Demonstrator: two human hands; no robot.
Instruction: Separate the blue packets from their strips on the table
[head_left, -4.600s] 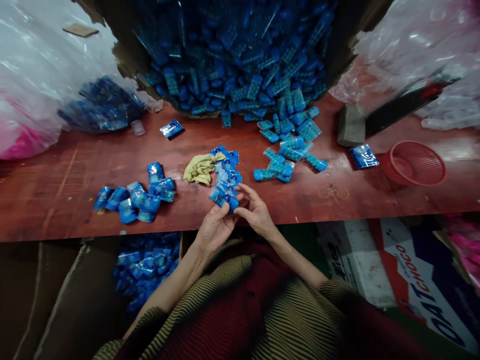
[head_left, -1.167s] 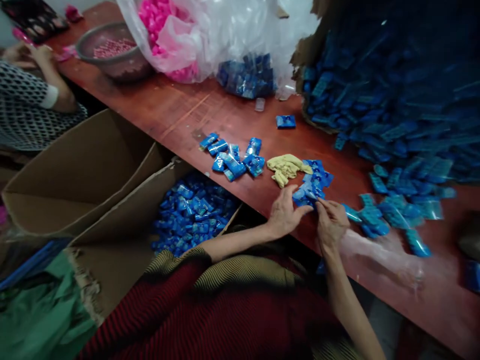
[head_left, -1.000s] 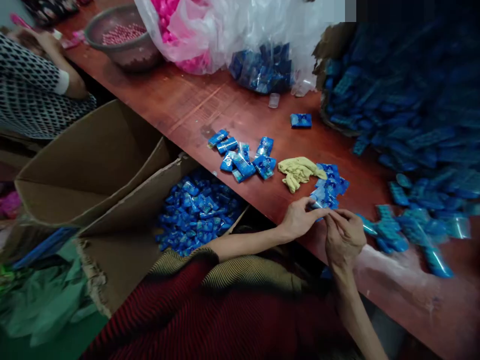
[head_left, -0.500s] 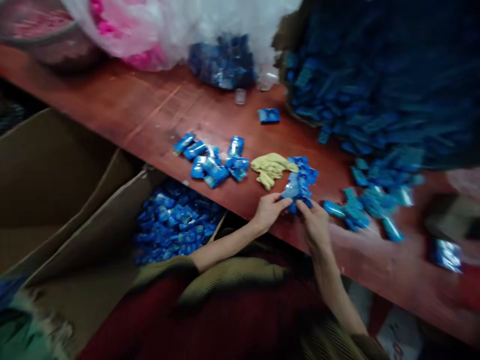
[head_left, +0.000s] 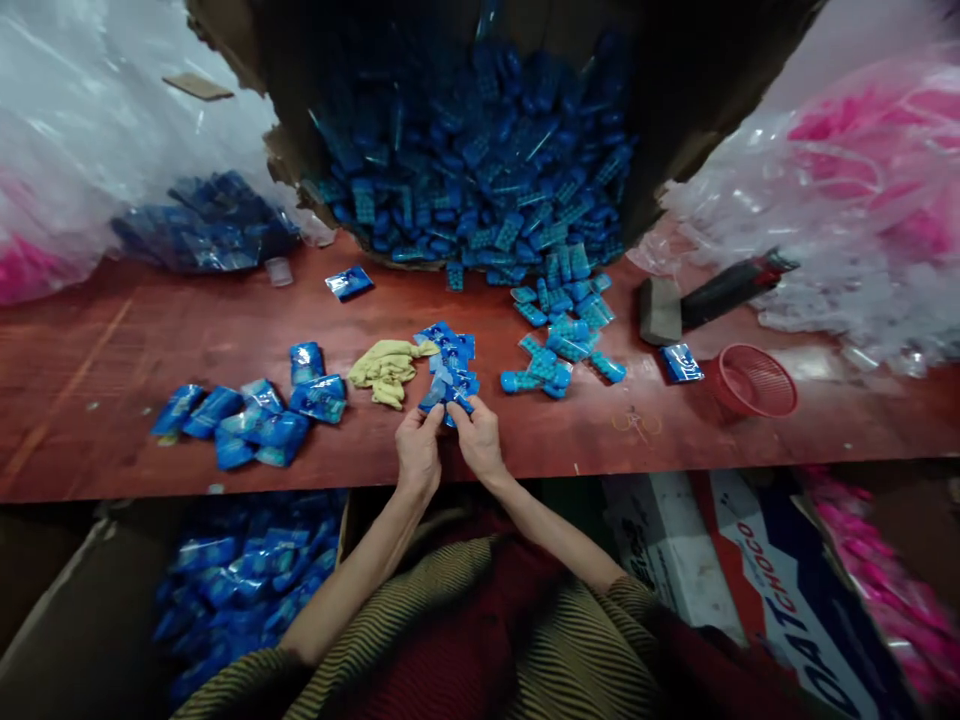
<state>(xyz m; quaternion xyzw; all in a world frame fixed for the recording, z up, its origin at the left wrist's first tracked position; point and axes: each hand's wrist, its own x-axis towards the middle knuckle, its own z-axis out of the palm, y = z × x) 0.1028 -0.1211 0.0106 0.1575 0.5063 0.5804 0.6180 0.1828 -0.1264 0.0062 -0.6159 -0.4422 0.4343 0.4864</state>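
My left hand (head_left: 418, 452) and my right hand (head_left: 478, 441) meet at the near edge of the red-brown table (head_left: 90, 345). Both pinch the near end of a small pile of blue plastic packets (head_left: 451, 366). A crumpled yellow cloth (head_left: 385, 366) lies just left of that pile. To the right sit several loose blue bead-filled pieces (head_left: 559, 340). A group of filled blue packets (head_left: 251, 410) lies further left on the table.
A torn cardboard box full of blue pieces (head_left: 480, 160) stands at the back. Clear plastic bags with pink items (head_left: 847, 190) lie right, a red basket (head_left: 754, 381) beside them. Below the table's left is a carton of blue packets (head_left: 240, 580); a printed box (head_left: 780, 590) is right.
The view has swung back from the left to face the table squarely. Both hands stay at the near end of the packet pile, now pinching it closer together.
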